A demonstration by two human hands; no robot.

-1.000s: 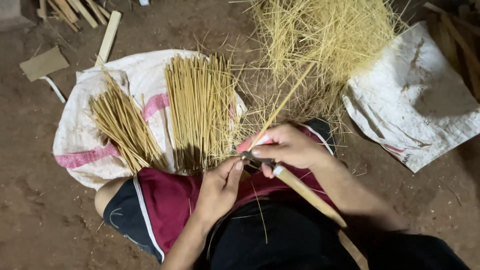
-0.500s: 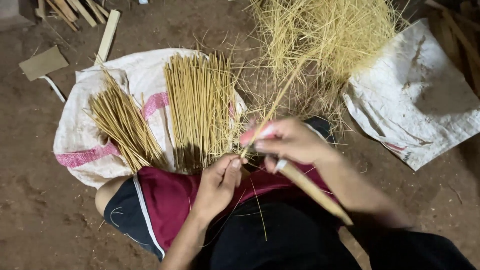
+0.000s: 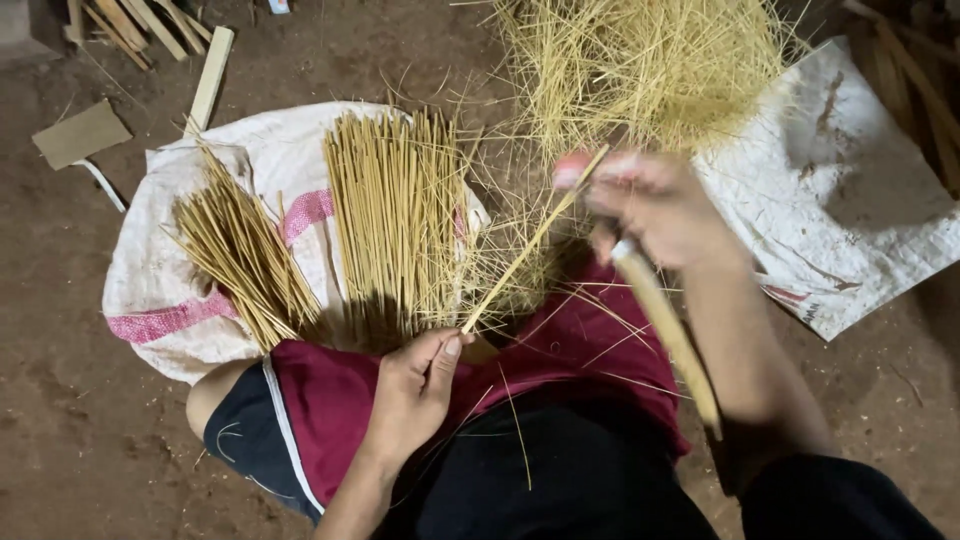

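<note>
My left hand rests on my knee and pinches the near end of a thin yellow bamboo strip. The strip slants up and to the right toward my right hand. That hand is closed around a knife with a long pale wooden handle, which trails back along my forearm. The blade is hidden behind the fingers. The hand is motion-blurred.
Two bundles of cut yellow sticks lie on a white sack in front of my knee. A heap of fine shavings sits beyond. Another white sack lies right. Wood scraps and cardboard are far left.
My right hand has slid up and away along the strip with the knife. My left hand stays on the knee holding the strip's end.
</note>
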